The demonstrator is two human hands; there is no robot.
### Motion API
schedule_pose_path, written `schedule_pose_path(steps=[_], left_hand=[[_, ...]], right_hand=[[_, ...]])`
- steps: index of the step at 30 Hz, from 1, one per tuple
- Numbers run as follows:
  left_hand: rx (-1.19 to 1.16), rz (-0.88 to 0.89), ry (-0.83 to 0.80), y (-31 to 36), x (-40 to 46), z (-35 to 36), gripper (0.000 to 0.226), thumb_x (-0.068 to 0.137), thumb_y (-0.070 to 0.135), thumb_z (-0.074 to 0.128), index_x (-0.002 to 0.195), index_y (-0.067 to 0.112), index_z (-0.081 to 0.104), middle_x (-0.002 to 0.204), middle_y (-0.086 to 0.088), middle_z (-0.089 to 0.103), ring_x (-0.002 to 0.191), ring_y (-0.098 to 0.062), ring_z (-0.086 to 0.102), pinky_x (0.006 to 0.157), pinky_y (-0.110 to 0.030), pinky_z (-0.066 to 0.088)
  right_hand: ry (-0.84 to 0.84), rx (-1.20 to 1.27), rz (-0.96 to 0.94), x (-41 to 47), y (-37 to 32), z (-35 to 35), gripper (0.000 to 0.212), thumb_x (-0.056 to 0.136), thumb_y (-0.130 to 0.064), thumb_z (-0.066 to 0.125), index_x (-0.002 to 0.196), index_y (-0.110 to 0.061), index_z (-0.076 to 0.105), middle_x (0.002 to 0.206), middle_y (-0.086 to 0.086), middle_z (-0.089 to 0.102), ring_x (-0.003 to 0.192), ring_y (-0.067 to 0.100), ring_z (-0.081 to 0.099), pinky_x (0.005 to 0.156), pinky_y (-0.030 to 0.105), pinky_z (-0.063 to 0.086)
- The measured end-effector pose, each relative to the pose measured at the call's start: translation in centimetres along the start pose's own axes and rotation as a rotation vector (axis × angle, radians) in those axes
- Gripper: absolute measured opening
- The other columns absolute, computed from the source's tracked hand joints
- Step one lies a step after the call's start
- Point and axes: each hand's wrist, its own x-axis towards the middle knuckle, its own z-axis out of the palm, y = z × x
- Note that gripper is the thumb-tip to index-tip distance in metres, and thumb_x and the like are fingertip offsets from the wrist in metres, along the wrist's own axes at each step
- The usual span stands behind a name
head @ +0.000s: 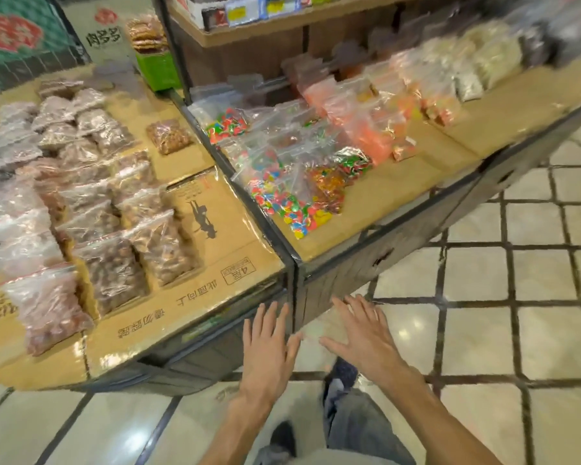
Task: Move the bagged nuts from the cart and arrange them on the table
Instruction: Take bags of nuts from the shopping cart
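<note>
Several clear bags of brown nuts [114, 209] lie in rows on the cardboard-covered table [222, 229] at the left. One bag of nuts [169, 135] sits apart near the table's far right side. My left hand [269, 347] hovers with straight spread fingers just off the table's near corner, holding nothing. My right hand [363, 333] is beside it, fingers also spread and empty, in front of the neighbouring table's dark side. No cart shows in this view.
A second table [416, 182] to the right carries bags of coloured candy [292, 199] and orange snacks. A wooden shelf unit [249, 31] stands behind. Tiled floor [483, 330] spreads right and below; my legs and shoes are under my hands.
</note>
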Motion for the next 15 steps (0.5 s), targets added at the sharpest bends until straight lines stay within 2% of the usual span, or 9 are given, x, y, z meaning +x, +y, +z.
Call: schedule_pose_path(steps=[3,6,9,12,15], left_hand=[[0.029,0.073,-0.053,5.1,2.0,1.3,0.080,0.097,0.068,0.000,0.167,0.032,0.013,0.175,0.008,0.009,0.163,-0.017,-0.005,0.131,-0.046,-0.006],[0.025,0.137,-0.063,10.9,4.8,3.0,0.082,0.097,0.069,0.001,0.166,0.030,0.020,0.174,0.006,0.016,0.163,-0.018,0.002,0.132,-0.048,0.000],[0.076,0.191,-0.084,17.5,8.0,5.4,0.081,0.097,0.068,0.000,0.165,0.030,0.023,0.173,0.005,0.022,0.163,-0.020,0.009,0.132,-0.051,0.009],[0.135,0.251,-0.163,25.6,11.2,7.6,0.086,0.092,0.069,-0.010,0.166,0.034,0.018,0.175,0.007,0.015,0.163,-0.018,0.002,0.133,-0.047,0.003],[0.139,0.321,-0.217,33.2,13.8,10.1,0.076,0.100,0.067,0.003,0.165,0.033,0.021,0.174,0.005,0.017,0.163,-0.021,0.003,0.132,-0.048,0.004]], right_hand=[[0.030,0.061,0.075,-1.1,5.1,-1.0,0.134,0.056,-0.105,-0.002,0.169,-0.034,0.010,0.178,-0.002,0.011,0.165,0.022,0.004,0.133,0.052,0.005],[0.073,0.140,0.149,-1.7,11.3,-1.6,0.132,0.059,-0.105,-0.007,0.169,-0.035,0.008,0.178,-0.003,0.009,0.165,0.021,0.002,0.133,0.053,0.002],[0.091,0.187,0.222,-2.0,18.0,-2.6,0.115,0.074,-0.100,0.011,0.169,-0.035,0.006,0.179,-0.003,0.007,0.166,0.021,-0.002,0.132,0.053,-0.001],[0.109,0.184,0.314,-2.6,25.1,-4.4,0.100,0.089,-0.091,0.023,0.169,-0.033,0.008,0.179,-0.002,0.008,0.166,0.023,0.001,0.132,0.052,0.000],[0.135,0.208,0.391,-4.1,32.0,-6.4,0.097,0.092,-0.087,0.027,0.169,-0.033,0.006,0.179,0.000,0.006,0.166,0.023,0.002,0.131,0.051,-0.001]])
